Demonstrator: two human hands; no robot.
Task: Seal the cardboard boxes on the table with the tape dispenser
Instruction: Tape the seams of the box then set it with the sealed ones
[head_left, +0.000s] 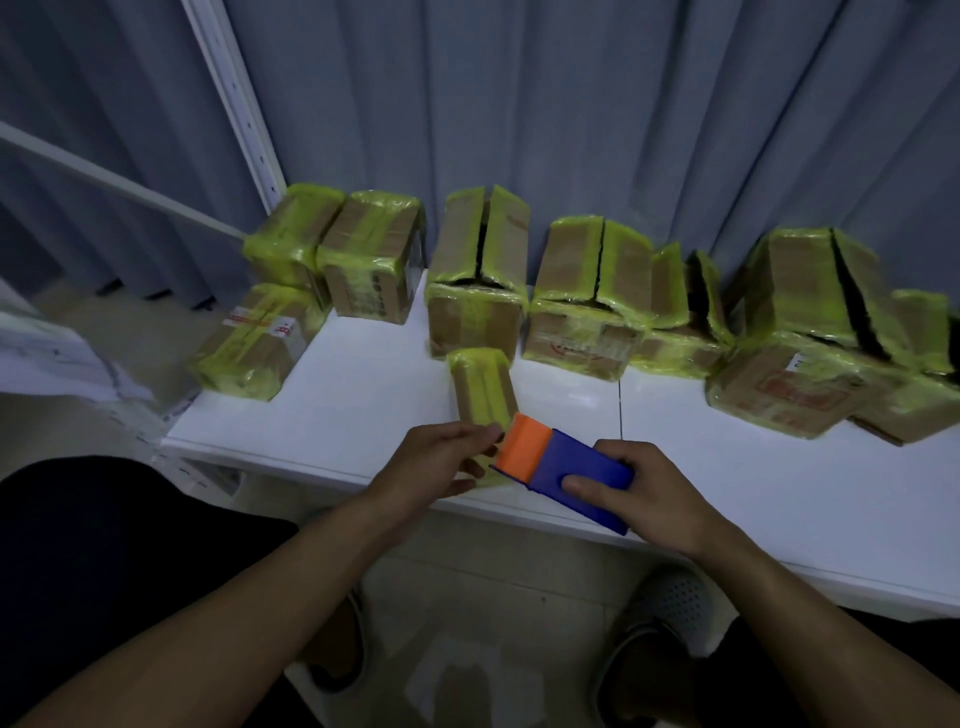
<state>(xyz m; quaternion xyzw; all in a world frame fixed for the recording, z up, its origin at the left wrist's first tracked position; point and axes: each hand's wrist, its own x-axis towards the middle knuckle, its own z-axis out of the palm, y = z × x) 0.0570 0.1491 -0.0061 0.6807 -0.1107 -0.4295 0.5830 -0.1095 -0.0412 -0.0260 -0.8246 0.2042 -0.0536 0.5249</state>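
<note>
White table (363, 415), smooth and glossy: a far row of brown cardboard boxes is being kept along it. At far left, three boxes (371, 260) are lying closed under shiny yellow-green tape. From the middle to the right, several boxes (480, 244) are standing with flaps raised and a dark gap showing; by judgement, these are left to seal. At the near edge, a small slim box (483, 395) is being steadied by the left hand (441, 457), fingers closed on its near end. The blocky blue-and-orange tape dispenser (561, 467) is being gripped by the right hand (639, 493), nose touching that box.
</note>
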